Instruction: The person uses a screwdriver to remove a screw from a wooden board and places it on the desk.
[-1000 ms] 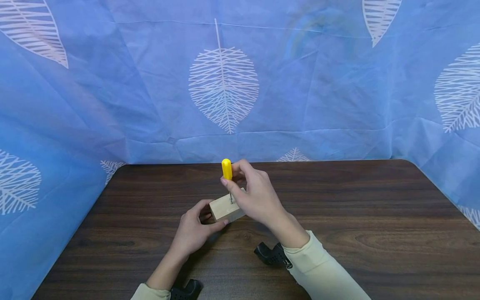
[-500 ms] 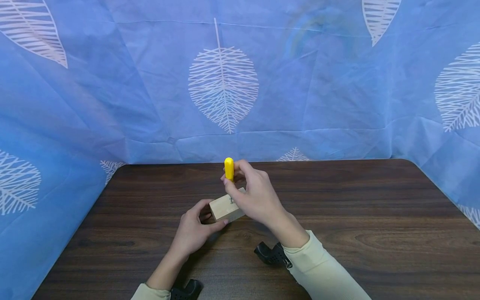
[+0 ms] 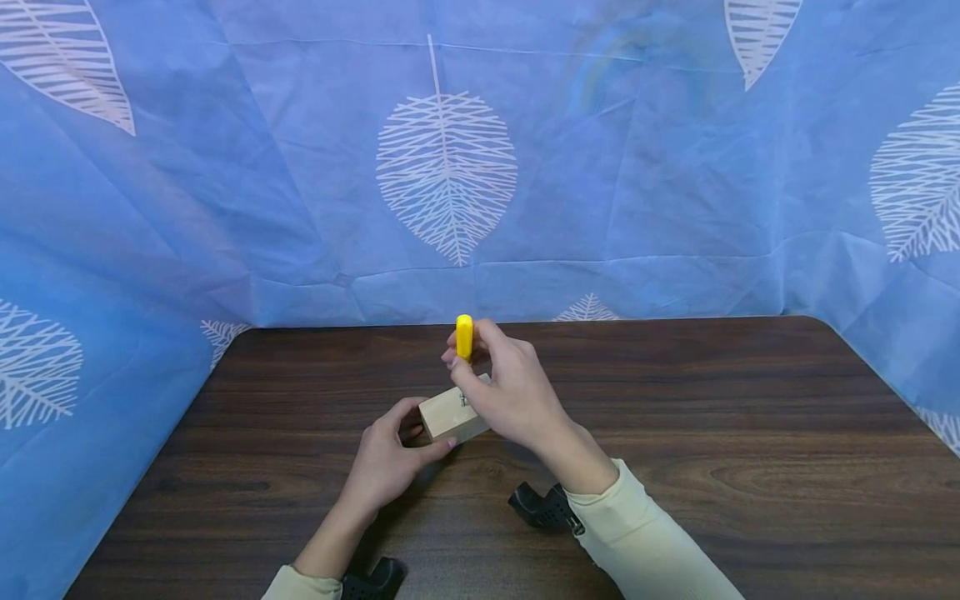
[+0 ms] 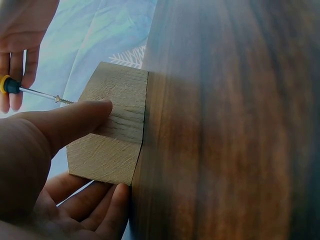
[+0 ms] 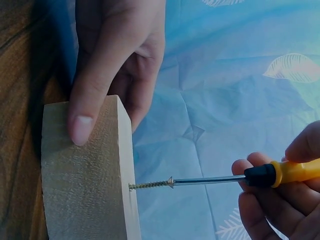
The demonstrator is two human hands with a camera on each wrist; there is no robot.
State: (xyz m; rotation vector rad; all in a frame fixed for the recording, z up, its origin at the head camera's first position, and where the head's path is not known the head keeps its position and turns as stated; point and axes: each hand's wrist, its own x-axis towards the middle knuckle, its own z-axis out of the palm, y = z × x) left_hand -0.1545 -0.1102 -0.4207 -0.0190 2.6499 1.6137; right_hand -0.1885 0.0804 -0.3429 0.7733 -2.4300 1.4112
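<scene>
A pale wooden block [image 3: 448, 415] rests on the table, gripped at its left end by my left hand [image 3: 388, 454], thumb on the near side and fingers behind. A screw [image 5: 152, 185] stands in the block's top face, with most of its thread showing above the wood. My right hand [image 3: 510, 387] holds a screwdriver [image 3: 464, 337] by its yellow handle between thumb and fingers. In the right wrist view the screwdriver's steel shaft [image 5: 210, 180] lines up with the screw, its tip at the screw head.
The dark wooden table [image 3: 712, 417] spreads around both hands. A blue cloth [image 3: 600, 167] with white leaf prints hangs behind and beside it. Black wrist devices [image 3: 542, 506] sit under the forearms, close over the table.
The screwdriver's handle has swung slightly to the right, from a leftward lean to nearly upright. My left hand and the block have stayed in place.
</scene>
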